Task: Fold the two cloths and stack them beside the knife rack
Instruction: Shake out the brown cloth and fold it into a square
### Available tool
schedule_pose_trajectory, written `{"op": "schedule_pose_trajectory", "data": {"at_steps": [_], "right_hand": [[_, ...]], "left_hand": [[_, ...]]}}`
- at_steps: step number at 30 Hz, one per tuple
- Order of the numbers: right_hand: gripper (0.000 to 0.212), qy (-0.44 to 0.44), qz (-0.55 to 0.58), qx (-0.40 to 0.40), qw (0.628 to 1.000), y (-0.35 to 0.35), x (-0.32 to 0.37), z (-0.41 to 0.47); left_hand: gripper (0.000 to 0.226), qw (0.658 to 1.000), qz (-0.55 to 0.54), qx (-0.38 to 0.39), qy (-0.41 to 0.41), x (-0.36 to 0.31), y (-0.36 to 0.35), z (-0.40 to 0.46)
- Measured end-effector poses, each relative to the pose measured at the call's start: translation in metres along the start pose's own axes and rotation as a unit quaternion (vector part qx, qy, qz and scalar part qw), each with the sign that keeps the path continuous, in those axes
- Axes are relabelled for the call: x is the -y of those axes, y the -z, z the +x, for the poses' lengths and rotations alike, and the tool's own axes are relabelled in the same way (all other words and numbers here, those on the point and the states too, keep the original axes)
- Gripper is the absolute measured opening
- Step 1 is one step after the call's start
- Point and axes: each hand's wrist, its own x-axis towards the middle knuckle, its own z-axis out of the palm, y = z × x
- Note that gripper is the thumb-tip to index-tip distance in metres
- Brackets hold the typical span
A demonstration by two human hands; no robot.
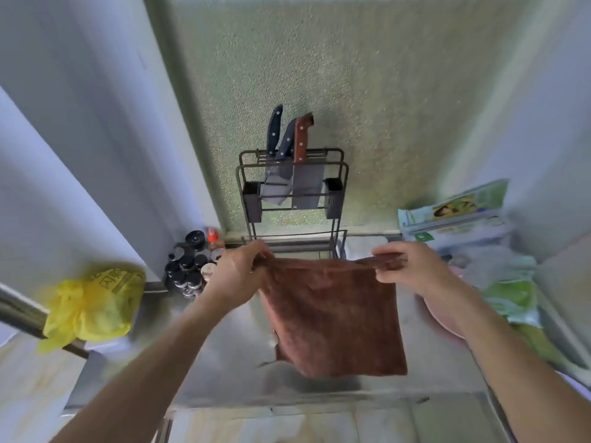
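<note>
A brown cloth (335,318) hangs spread out in the air above the steel counter (224,362). My left hand (240,270) pinches its top left corner and my right hand (406,266) pinches its top right corner, so the cloth's top edge is stretched between them. Behind the cloth stands a dark wire knife rack (292,190) against the wall, holding three knives. A second cloth is not clearly visible; a pale grey-white fabric (489,260) lies at the right, and I cannot tell if it is a cloth.
Several dark spice jars (188,270) stand left of the rack. A yellow plastic bag (92,308) hangs on a rail at the left. Green and white packages (457,215) and a pink bowl (438,318) crowd the right side.
</note>
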Motion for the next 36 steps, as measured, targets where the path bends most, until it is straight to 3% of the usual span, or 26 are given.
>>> {"op": "schedule_pose_trajectory", "data": {"at_steps": [2,6,11,18,23,26,30,36], "right_hand": [[0.026,-0.011,-0.038,-0.032,0.999,0.007,-0.012,0.013],[0.007,0.023,0.021,-0.143,0.989,0.032,-0.017,0.017],[0.010,0.107,-0.135,-0.201,0.964,0.045,-0.035,-0.005],[0.023,0.047,-0.167,-0.150,0.973,-0.043,-0.154,-0.016],[0.028,-0.033,-0.196,-0.093,0.976,-0.128,-0.250,-0.047],[0.033,-0.063,-0.217,-0.049,0.973,-0.150,-0.289,-0.076],[0.032,-0.084,-0.235,-0.025,0.968,-0.149,-0.300,-0.098],[0.017,-0.054,-0.224,-0.064,0.971,-0.127,-0.264,-0.052]], "left_hand": [[0.027,1.000,0.003,-0.002,0.011,-0.009,-0.009,0.019],[0.023,0.998,-0.008,-0.055,0.002,-0.037,-0.005,0.035],[0.022,0.995,-0.009,-0.091,-0.041,-0.050,-0.014,0.020],[0.023,0.998,-0.007,-0.012,0.054,0.023,-0.132,-0.026],[0.020,0.984,-0.012,0.102,0.144,0.080,-0.238,-0.092],[0.018,0.972,-0.014,0.152,0.179,0.091,-0.266,-0.138],[0.009,0.971,-0.019,0.161,0.175,0.094,-0.266,-0.164],[0.011,0.972,-0.041,0.118,0.201,0.091,-0.246,-0.117]]}}
